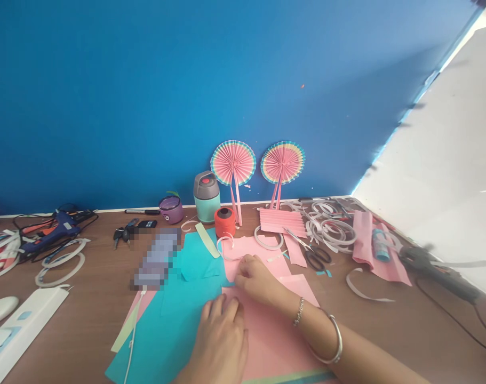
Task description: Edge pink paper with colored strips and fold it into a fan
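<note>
Fingers of the left hand lie slightly apart and those of the right hand curl, grip unclear, on pink paper across the worktop, where uneven pressure could crease it.

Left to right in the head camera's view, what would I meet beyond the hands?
Blue glue gun, black pen, purple cup, teal-and-grey flask, left paper fan, right paper fan, blue roll, dark glue gun.

Scissors right of hands, thread spool beyond
</note>
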Demonstrator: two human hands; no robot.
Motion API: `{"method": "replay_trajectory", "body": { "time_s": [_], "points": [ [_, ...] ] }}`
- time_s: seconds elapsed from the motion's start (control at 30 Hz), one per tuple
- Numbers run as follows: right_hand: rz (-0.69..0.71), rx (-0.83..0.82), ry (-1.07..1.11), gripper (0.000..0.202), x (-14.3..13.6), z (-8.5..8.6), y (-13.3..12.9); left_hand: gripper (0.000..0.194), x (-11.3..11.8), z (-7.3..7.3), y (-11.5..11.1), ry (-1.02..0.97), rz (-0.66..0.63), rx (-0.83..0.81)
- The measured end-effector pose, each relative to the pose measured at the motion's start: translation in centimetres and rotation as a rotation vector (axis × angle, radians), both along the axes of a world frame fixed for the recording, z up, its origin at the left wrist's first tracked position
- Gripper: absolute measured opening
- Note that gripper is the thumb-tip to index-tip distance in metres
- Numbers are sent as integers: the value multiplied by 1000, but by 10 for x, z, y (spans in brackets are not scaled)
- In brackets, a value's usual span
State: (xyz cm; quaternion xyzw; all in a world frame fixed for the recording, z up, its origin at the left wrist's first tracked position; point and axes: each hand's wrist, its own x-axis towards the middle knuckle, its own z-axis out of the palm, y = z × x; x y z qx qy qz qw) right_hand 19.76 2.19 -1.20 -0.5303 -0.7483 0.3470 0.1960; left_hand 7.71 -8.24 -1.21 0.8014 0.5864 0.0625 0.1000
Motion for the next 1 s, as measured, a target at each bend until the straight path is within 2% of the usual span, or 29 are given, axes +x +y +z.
{"method": "replay_trajectory", "body": {
  "time_s": [0.17, 0.4, 0.63, 0.87, 1.0],
  "points": [
    [-2, 3, -1, 16, 0, 0, 0, 33, 2, 12, -2, -23, 32, -6],
    [7, -8, -31, 19, -1, 3, -1, 34, -1, 12, -1, -63, 24, -30],
    [5, 39, -40, 13, -1, 0, 0, 34, -2, 30, 6, -118, 0, -145],
    [-3, 35, -60, 13, -1, 1, -1, 32, -5, 23, 8, -142, -19, -111],
    [2, 21, -74, 15, -1, 4, -1, 34, -6, 26, 9, -157, -8, -148]
  ]
}}
